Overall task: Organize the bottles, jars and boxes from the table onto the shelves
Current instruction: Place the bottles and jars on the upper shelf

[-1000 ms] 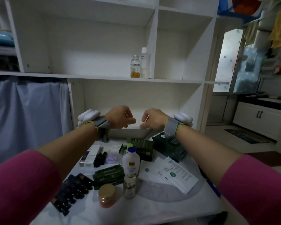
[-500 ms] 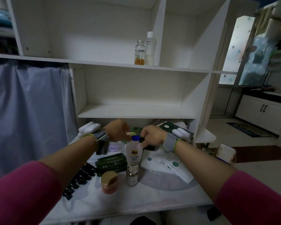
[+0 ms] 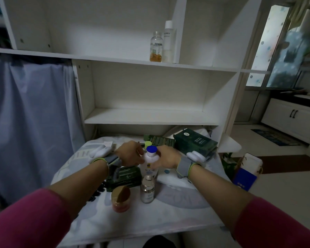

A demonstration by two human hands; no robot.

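Both hands are dropping from where they were hovering a second ago, up in front of the shelving, and are now closing in on the white bottle with the blue cap, which is standing upright on the table. Flanking it, the left hand is pressing in from the bottle's left and the right hand from its right, both at shoulder height just under the cap. The right hand's fingers are curling round the bottle and gripping it; the left hand's fingers are lying hidden behind its own knuckles, so whether they are holding or only touching is not showing. With the bottle's long axis running vertical, the coming lift is looking like a straight pull upward, then a carry away from the person to the lower shelf, which is sitting behind and above the bottle. Directly in front of the bottle, a small glass bottle is standing close, with a gold-lidded jar front-left, so the lift is needing care not to clip either.
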